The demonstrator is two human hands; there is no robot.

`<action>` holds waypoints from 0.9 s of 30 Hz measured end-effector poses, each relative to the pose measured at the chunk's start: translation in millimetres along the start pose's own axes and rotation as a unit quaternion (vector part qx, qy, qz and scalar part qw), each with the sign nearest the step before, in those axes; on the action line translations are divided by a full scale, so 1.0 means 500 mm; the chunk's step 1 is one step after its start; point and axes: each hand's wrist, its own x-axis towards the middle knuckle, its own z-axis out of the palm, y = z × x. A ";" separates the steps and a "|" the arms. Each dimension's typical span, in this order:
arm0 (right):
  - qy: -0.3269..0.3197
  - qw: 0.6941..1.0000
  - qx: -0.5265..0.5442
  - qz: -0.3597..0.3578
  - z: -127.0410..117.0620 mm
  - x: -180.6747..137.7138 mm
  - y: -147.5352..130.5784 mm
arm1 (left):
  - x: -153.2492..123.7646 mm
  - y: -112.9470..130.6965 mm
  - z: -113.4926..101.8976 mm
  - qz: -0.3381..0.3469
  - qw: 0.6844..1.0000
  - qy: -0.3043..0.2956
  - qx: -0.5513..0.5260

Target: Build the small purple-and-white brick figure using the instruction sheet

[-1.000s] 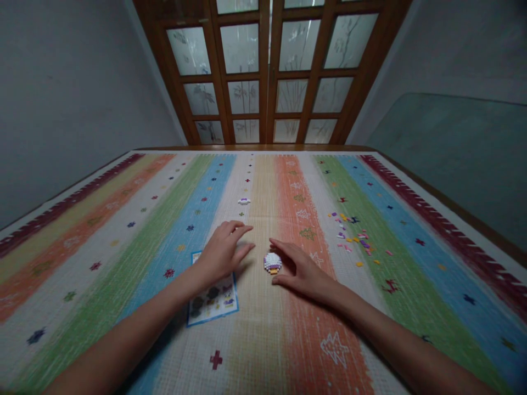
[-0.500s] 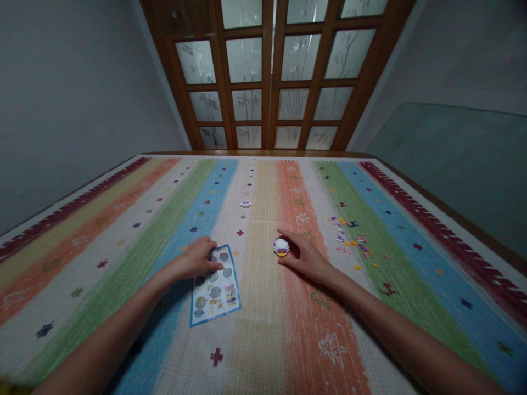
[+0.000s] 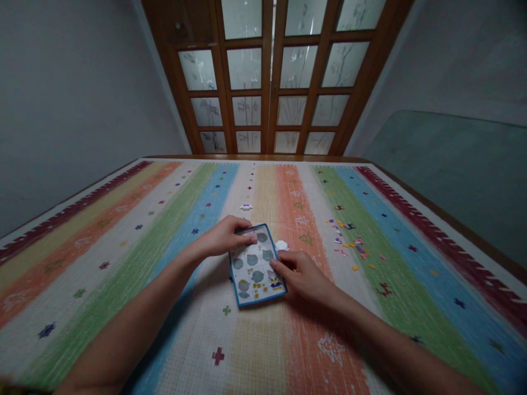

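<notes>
A blue-bordered instruction sheet (image 3: 252, 269) with printed building steps is held up between both my hands, over the middle of the table. My left hand (image 3: 230, 236) pinches its upper left edge, thumb on the printed face. On the right edge, my right hand (image 3: 298, 271) grips it with the thumb in front. Just behind the sheet's right edge lies a small round white brick-built piece (image 3: 281, 245), partly hidden by the sheet. Farther back rests a small white and purple brick piece (image 3: 246, 207).
Loose small bricks (image 3: 356, 245) in pink, purple, yellow and white lie scattered to the right. A striped patterned cloth (image 3: 197, 329) covers the table. Beyond its far edge stand wooden doors with glass panes (image 3: 269, 82).
My left hand has lifted the sheet and brought it right. My right hand has let go of the round white piece and taken hold of the sheet's right edge.
</notes>
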 end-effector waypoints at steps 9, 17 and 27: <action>0.077 0.984 0.159 0.038 -0.044 -0.011 -0.001 | -0.017 -0.013 0.012 0.021 0.986 0.065 -0.151; 0.124 0.987 0.103 0.005 -0.059 -0.008 -0.023 | -0.028 0.003 0.003 0.035 0.988 0.050 -0.142; 0.132 0.987 0.071 -0.058 -0.072 -0.009 -0.037 | -0.026 0.016 -0.003 0.074 0.985 0.067 -0.139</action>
